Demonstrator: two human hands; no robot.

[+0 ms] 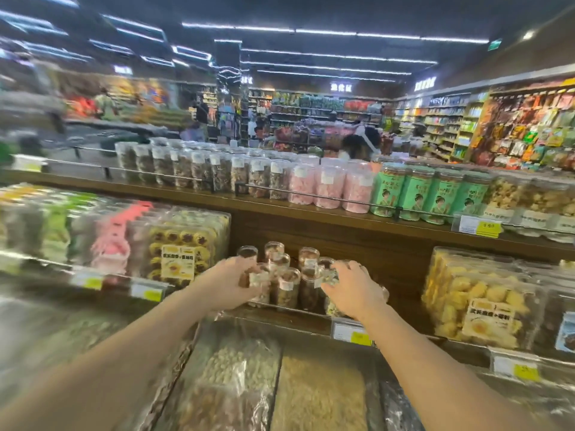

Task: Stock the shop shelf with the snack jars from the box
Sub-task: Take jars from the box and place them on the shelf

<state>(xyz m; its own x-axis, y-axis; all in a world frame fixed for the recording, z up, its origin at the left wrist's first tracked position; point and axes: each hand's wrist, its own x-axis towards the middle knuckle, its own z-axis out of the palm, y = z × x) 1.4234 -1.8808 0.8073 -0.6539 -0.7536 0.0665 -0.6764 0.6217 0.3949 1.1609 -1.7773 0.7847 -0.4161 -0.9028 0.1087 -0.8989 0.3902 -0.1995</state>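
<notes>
Several clear snack jars (pixel 287 283) with brown and mixed contents stand in a cluster on the wooden middle shelf (pixel 401 275). My left hand (pixel 231 283) is wrapped around a jar (pixel 258 279) at the cluster's left front. My right hand (pixel 351 289) grips another jar (pixel 334 307) at the right front, set down behind the shelf's rail. Both arms reach forward over the lower bins. The box is not in view.
Flat cookie packs (pixel 182 247) fill the shelf to the left and yellow pastry packs (pixel 476 300) to the right. The top shelf (pixel 280 203) carries rows of jars and green tins (pixel 413 194). Covered bulk bins (pixel 280 384) lie below. People stand in the aisle behind.
</notes>
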